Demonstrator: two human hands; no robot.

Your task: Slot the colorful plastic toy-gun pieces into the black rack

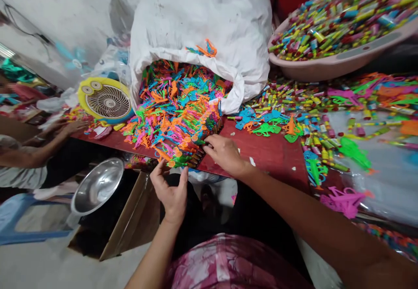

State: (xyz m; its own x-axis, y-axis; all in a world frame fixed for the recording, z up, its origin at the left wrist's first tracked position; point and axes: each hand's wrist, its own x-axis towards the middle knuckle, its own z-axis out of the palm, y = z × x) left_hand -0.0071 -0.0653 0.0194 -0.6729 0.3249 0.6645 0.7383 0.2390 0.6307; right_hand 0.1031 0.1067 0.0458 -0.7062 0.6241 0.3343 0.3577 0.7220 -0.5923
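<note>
My left hand (pixel 171 191) is at the table's front edge, palm up, its thumb and fingers spread with nothing between them. My right hand (pixel 225 153) is closed in a pinch at the right side of a heap of small colourful plastic pieces (pixel 176 114); a small green piece (pixel 199 141) shows at its fingertips. The heap spills out of a large white sack (pixel 202 18) onto the red table (pixel 261 154). Along its right side, pieces with round orange ends lie lined up in rows.
A pink basin (pixel 326 64) of colourful tubes stands back right. Flat plastic toys (pixel 349 154) and tubes lie right. A yellow fan (pixel 107 99) is left. Below stand a metal bowl (pixel 98 186) and cardboard box (pixel 126 215). Another person's arm (pixel 48 149) reaches in left.
</note>
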